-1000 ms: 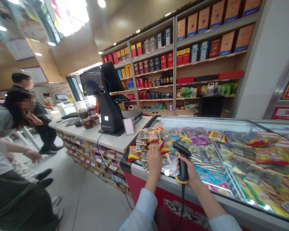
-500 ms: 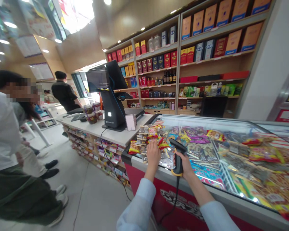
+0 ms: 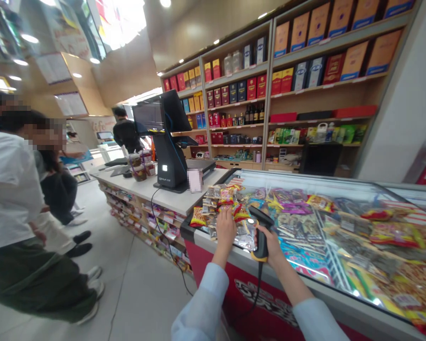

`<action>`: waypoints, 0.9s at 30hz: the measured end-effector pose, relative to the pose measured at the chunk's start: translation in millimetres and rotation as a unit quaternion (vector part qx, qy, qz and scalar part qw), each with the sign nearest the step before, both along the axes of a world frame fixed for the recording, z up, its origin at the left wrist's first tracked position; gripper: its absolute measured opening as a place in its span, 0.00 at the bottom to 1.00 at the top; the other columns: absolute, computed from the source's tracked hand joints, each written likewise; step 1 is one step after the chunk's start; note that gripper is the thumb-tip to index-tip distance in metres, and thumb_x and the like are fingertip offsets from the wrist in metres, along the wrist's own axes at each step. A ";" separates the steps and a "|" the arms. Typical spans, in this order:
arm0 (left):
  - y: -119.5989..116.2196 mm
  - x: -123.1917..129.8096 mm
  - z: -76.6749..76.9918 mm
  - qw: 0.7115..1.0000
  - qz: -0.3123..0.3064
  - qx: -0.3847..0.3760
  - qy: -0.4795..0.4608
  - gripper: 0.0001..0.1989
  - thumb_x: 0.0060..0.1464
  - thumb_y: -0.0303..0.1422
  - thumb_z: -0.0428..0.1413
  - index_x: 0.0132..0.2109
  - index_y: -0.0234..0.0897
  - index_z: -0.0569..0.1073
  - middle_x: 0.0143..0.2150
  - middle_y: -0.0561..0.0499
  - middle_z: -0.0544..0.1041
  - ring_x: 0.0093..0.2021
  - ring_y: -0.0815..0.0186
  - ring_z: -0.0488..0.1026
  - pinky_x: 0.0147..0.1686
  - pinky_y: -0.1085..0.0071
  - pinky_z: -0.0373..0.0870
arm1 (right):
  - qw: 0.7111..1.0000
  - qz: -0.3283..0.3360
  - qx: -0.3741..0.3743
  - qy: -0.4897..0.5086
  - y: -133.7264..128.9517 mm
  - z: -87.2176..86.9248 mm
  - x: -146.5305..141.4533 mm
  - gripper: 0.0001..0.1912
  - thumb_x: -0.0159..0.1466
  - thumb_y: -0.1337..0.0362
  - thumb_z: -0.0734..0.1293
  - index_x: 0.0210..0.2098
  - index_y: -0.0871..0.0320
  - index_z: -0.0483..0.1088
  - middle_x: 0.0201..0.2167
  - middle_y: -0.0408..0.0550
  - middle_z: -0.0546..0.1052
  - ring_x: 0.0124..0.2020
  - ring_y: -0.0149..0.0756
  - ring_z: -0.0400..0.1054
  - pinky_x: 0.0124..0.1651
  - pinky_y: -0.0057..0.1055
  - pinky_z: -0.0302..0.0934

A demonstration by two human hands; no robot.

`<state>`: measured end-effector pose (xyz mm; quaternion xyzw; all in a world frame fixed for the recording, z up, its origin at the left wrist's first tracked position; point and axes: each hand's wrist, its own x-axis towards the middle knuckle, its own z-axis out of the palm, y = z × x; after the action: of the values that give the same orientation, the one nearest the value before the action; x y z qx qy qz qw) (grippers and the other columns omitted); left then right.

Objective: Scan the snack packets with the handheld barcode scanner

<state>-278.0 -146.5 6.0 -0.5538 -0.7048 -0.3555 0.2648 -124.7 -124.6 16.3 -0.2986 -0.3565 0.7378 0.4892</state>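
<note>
Head view: right hand (image 3: 270,245) wraps barcode scanner (image 3: 261,245) at its handle, cable (image 3: 260,279) hanging. Left hand (image 3: 226,229) rests on snack packets (image 3: 226,194) piled at glass-topped freezer (image 3: 206,243) corner; can't tell if fingers pinch any. Scanner likely light, rigid, handle-held; packets likely soft, slippery, crushable, best taken by sealed edges.

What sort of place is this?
Probably a shop, near its checkout: what looks like a till stands on the counter, boxes line the shelves, and the person's right hand holds a scanner beside snack packets.
</note>
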 end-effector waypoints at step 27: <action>74.7 221.9 47.8 0.934 -0.317 -0.030 -0.164 0.15 0.54 0.26 0.48 0.50 0.35 0.65 0.47 0.42 0.70 0.50 0.59 0.69 0.49 0.62 0.66 | 0.963 -0.264 0.058 0.007 12.9 63.1 302.2 0.13 0.46 0.60 0.73 0.28 0.57 0.68 0.18 0.40 0.70 0.15 0.29 0.62 0.15 0.26 0.57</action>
<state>-56.1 -71.8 53.8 -0.6900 -0.5369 -0.4854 0.0023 177.5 -111.7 79.4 -0.3483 -0.3036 0.5625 0.6856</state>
